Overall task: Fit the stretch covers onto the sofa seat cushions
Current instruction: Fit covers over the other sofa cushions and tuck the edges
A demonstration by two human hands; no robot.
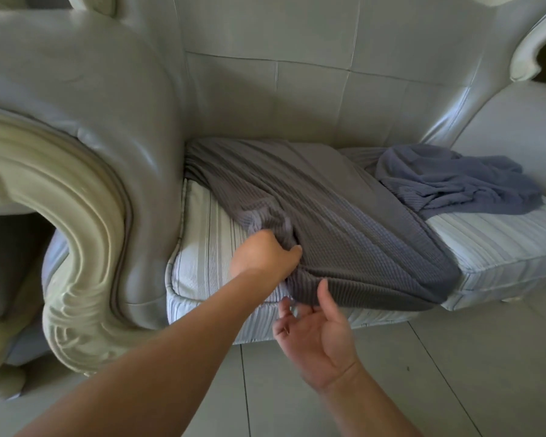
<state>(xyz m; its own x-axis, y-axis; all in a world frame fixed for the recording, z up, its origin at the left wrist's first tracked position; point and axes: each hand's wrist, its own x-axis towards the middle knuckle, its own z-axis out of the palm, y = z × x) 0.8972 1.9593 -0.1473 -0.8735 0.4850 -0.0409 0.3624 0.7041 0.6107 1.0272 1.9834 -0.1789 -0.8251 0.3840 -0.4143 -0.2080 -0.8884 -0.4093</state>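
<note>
A grey ribbed stretch cover [334,216] lies over most of the left striped seat cushion [202,247], down over its front right corner. The cushion's left strip is bare. My left hand [265,253] grips a bunch of the cover's edge on top of the cushion. My right hand [316,335] is at the cushion's front, palm up, fingers relaxed, thumb touching the cover's lower hem. A second, bluish cover [454,181] lies crumpled on the right striped cushion [501,241].
The sofa's padded back [297,89] rises behind the cushions. A carved cream armrest [76,216] curls at the left, close to the cushion's side. Another armrest [530,45] shows at the upper right. Pale floor tiles [454,373] lie in front.
</note>
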